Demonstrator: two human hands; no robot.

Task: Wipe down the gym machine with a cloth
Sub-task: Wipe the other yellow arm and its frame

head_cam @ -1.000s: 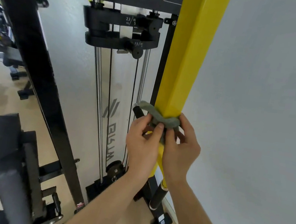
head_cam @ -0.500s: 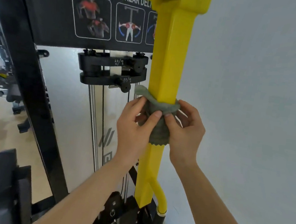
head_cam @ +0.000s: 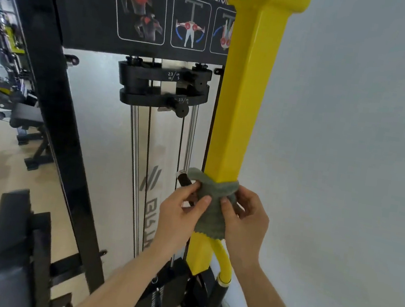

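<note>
Wrapping the yellow post at centre frame, a grey-green cloth hugs its front and sides, with a loose flap hanging down the front. The left hand pinches the cloth's left side between thumb and fingers. The right hand pinches the right side the same way, so both are clamped on it. A black panel with exercise diagrams fills the upper left, and under it a black weight block sits on chrome rods. A grey wall takes the right half, and a dark bench sits lower left.
</note>
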